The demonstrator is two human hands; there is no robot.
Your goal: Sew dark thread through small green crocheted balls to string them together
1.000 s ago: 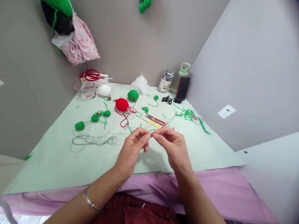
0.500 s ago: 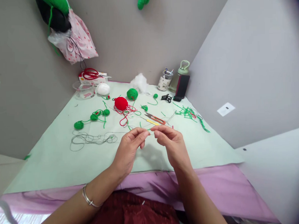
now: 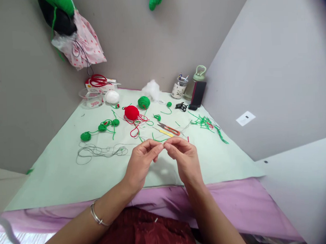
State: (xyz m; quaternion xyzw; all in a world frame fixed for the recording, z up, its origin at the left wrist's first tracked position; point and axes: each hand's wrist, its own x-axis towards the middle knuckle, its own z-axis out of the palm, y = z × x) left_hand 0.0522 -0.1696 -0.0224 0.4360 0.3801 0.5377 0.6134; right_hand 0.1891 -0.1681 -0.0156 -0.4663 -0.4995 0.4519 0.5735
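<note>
Grey walls [image 3: 121, 41] met behind a desk [image 3: 221, 162] with a pale green cover, and pink cloth [image 3: 242, 205] showed along its near edge, low in the frame. At the centre, the left hand [image 3: 141, 162] and the right hand [image 3: 184, 158] came together, each with thumb and forefinger pinched closed and the tips meeting or almost so. Whatever sat between them was too small to make out. Loosely looped grey thread [image 3: 96, 151] lay left of centre, and a strand of it ran toward the left hand.

As far as could be judged, the work stood partway. Several small green pieces [image 3: 85, 136] at centre left looked formed, but trailing tails hung from them, uncut. Green scraps [image 3: 205, 123] with bits of red were heaped at centre right, so some trimming seemed already done. Orange-handled snips [image 3: 170, 129] and a yellow-handled tool [image 3: 166, 133] lay unheld just beyond the fingertips. Material plainly remained: a red yarn ball [image 3: 131, 113] and a green yarn ball [image 3: 144, 102] in the middle of the frame, and fluffy white stuffing [image 3: 151, 89] above them. Joining the separate pieces appeared not yet complete, though how much was left could not be told.
</note>
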